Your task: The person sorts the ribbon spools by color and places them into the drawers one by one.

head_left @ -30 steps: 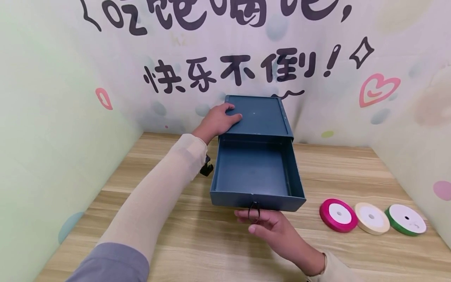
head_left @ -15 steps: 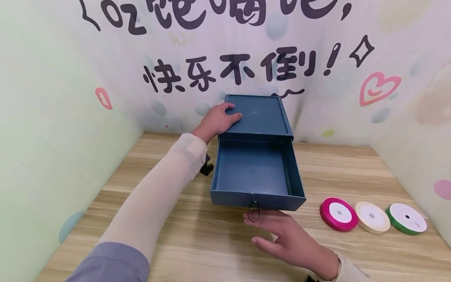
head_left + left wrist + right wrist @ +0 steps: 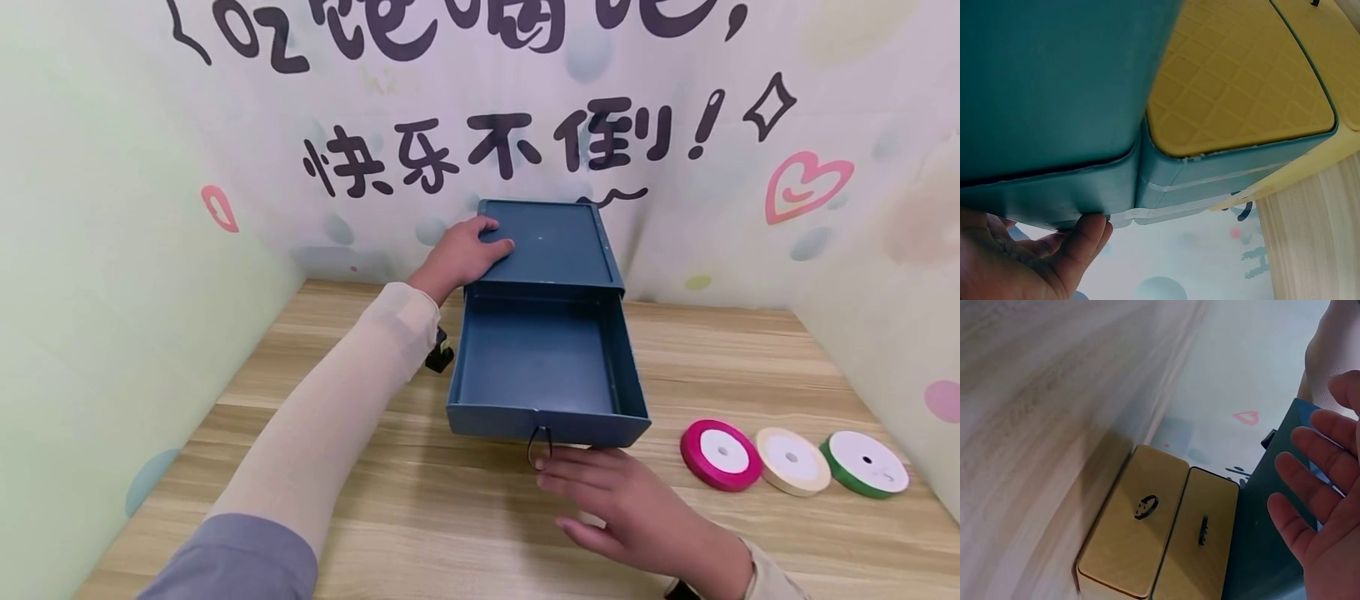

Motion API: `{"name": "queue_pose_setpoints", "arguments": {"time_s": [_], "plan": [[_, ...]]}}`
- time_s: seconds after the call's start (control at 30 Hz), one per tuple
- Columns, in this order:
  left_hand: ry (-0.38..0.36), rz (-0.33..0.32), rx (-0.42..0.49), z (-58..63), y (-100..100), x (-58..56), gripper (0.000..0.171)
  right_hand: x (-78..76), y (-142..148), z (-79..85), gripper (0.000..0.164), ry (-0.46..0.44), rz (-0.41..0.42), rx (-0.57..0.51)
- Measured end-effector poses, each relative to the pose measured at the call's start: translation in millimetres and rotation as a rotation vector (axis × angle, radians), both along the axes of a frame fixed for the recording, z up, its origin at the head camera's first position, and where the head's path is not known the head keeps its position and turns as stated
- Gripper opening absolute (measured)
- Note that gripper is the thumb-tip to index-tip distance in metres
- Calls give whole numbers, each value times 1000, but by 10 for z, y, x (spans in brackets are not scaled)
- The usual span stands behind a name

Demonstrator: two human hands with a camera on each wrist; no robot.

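A dark blue drawer cabinet [image 3: 558, 242] stands against the back wall, its top drawer [image 3: 585, 427] pulled far out. Nothing lies inside that drawer. My left hand [image 3: 461, 254] rests on the cabinet's top at the left edge, thumb and a finger spread over it; part of the hand is hidden. A thin black loop pull [image 3: 529, 450] hangs at the drawer's front. Just below and right of it is my right hand [image 3: 637, 508], fingers extended and holding nothing. Lower yellow drawer fronts [image 3: 1135, 531] with black loops show in the right wrist view.
Three ribbon spools lie on the wooden table [image 3: 360, 500] at right: a magenta spool [image 3: 722, 455], a cream spool [image 3: 792, 461] and a green spool [image 3: 866, 463]. A printed cloth wall [image 3: 420, 92] closes off the back.
My right hand has come out of the black loop, moving right and toward me as its fingers straightened. The left hand and the pulled-out drawer have stayed in place.
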State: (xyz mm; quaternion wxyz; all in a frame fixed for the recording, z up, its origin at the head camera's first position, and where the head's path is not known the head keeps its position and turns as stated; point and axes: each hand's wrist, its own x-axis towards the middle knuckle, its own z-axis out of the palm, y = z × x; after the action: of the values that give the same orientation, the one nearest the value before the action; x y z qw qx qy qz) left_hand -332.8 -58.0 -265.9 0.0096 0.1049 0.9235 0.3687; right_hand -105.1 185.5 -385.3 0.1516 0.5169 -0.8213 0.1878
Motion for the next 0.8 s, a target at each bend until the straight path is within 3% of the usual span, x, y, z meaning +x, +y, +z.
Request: {"name": "queue_pose_setpoints", "arguments": {"time_s": [0.53, 0.8], "plan": [[2, -2, -3, -12, 3, 6, 58, 136, 81, 200, 47, 120, -3, 95], [0, 3, 9, -3, 0, 5, 58, 186, 119, 340, 44, 211, 18, 18]]}}
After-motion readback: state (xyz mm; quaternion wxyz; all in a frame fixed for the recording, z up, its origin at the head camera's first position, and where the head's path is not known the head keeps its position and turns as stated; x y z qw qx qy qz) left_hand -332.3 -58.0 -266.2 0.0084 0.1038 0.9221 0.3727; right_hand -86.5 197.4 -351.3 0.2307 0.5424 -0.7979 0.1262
